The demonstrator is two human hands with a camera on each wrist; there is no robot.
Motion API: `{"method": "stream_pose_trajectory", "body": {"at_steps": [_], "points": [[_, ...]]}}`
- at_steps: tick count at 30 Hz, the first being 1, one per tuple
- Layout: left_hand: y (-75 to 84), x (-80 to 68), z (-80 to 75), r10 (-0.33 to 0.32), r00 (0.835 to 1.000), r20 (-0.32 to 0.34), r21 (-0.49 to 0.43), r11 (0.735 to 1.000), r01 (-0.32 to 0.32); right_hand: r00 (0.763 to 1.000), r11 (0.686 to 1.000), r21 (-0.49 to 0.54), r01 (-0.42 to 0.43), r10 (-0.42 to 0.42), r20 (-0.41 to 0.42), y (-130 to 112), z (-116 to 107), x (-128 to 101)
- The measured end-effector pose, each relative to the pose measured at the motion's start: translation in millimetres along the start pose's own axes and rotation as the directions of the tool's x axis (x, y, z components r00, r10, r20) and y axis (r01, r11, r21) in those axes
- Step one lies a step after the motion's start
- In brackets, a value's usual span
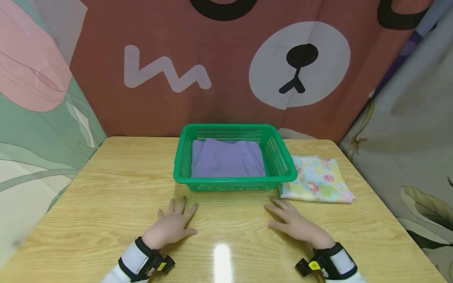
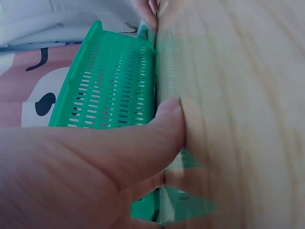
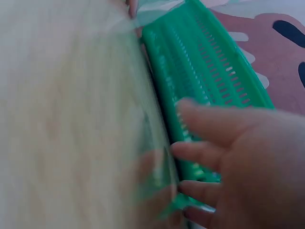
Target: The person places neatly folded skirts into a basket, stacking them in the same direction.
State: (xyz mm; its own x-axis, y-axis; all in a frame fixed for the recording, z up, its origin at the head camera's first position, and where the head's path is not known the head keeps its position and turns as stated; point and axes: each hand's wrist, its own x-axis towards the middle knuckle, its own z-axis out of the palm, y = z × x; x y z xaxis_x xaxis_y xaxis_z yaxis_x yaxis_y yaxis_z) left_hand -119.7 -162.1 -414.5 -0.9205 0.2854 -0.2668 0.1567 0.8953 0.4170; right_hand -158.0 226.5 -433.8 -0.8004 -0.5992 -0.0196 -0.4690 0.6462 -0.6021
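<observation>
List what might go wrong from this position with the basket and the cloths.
1. The floral cloth lies with its edge tucked against the green basket; sliding the basket may drag and unfold it.
2. The right hand rests flat near that cloth and may brush its corner.
3. The left hand lies flat near the light basket, and a nudge might shift it.

The light was bright and even, coming from above: a white patch of glare sat on the bench (image 1: 106,188) just nearer to me than the green basket (image 1: 233,155), between my wrists. Shadows were soft, a faint one under the basket's near rim. The head view bowed at its edges. Both wrist views were blurred, the wood grain smeared, and my right hand (image 3: 248,162) was out of focus.
</observation>
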Motion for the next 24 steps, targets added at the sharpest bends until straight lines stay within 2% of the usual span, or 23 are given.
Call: {"method": "stream_pose_trajectory", "body": {"at_steps": [4, 8, 10, 12, 18, 24], "points": [[0.9, -0.4, 1.9, 0.003, 1.0, 0.001, -0.006, 1.0, -0.003, 0.996, 0.999, 0.041, -0.032, 0.035, -0.084, 0.0, -15.3, 2.3], [-0.1, -0.7, 4.3, 0.002, 1.0, 0.001, -0.01, 1.0, -0.002, 0.969, 0.999, 0.04, 0.0, 0.01, -0.246, 11.4, -31.5, 7.1], [-1.8, -0.3, 5.5, 0.004, 1.0, 0.001, -0.007, 1.0, -0.004, 0.948, 1.0, -0.018, 0.018, -0.023, -0.318, 21.6, -40.5, 10.7], [-3.7, 0.8, 6.1, 0.003, 1.0, 0.011, -0.002, 1.0, -0.003, 0.937, 0.998, -0.063, -0.008, -0.014, -0.349, 30.7, -51.3, 14.5], [-1.7, 0.9, 2.7, 0.0, 1.0, 0.016, 0.004, 1.0, 0.0, 0.945, 0.979, -0.144, -0.141, 0.091, -0.314, 59.7, -81.0, 25.0], [1.1, -0.6, -1.5, -0.008, 1.0, 0.012, 0.008, 1.0, 0.008, 0.936, 0.931, -0.185, -0.315, 0.273, -0.223, 86.8, -97.6, 33.4]]}}
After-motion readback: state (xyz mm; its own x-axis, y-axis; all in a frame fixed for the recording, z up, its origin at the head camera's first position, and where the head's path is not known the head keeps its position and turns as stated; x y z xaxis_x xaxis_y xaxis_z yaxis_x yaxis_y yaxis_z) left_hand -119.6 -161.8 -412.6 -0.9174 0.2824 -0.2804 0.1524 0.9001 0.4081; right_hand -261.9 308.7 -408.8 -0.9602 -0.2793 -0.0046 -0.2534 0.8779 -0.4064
